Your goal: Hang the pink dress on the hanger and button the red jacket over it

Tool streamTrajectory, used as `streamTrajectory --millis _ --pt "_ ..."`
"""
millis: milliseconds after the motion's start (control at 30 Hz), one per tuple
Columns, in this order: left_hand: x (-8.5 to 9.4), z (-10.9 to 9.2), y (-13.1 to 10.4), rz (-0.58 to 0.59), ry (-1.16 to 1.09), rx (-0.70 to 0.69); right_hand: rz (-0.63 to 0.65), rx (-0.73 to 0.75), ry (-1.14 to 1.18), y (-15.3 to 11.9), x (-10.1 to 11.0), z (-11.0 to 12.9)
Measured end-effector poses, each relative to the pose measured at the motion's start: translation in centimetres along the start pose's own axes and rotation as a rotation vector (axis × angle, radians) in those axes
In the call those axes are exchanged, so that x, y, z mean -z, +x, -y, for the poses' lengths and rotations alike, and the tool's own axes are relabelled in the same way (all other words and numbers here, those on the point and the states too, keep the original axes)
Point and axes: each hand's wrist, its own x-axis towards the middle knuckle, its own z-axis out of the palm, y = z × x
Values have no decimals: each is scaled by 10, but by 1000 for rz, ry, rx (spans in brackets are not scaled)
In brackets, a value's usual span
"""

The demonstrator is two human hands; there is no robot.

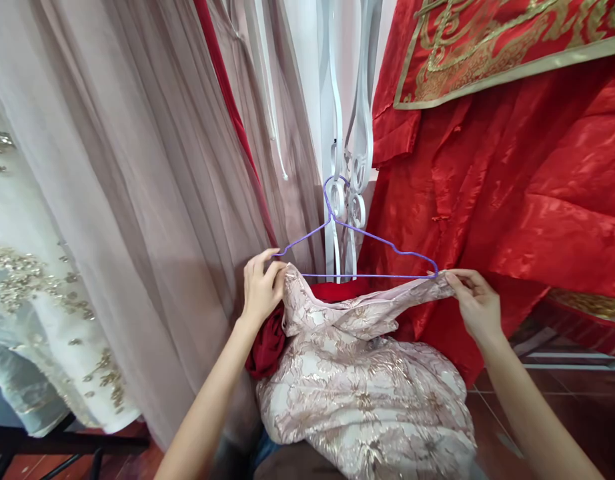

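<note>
A pale pink dress (357, 380) with a metallic floral pattern hangs below a purple wire hanger (367, 233). The hanger's hook touches a white scrolled metal frame (357, 180). My left hand (262, 283) pinches the dress's left shoulder strap beside the hanger's left end. With its thumb and fingers, my right hand (475, 303) grips the other strap, which is stretched out at the hanger's right end. Bunched dark red fabric (267, 343) lies behind the dress, close to my left wrist.
Long greyish-pink drapes (152, 200) hang at the left, beside a white gown (42, 300) with gold sequins. To the right hangs a large red satin garment (487, 187) with gold embroidery. Tiled floor (577, 413) shows at lower right.
</note>
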Motion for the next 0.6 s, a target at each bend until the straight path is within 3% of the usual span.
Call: streamTrajectory --millis 100,233,467,600 --pt "-4 6 37 173 -118 -90 -17 52 -4 -4 -12 11" --pt "-20 14 50 353 -267 -85 -68 70 7 -10 -13 18" --pt "-24 10 40 315 -296 -24 -194 52 33 -3 0 19" --pt "-20 11 42 297 -249 -11 -267 64 72 1 -6 15"
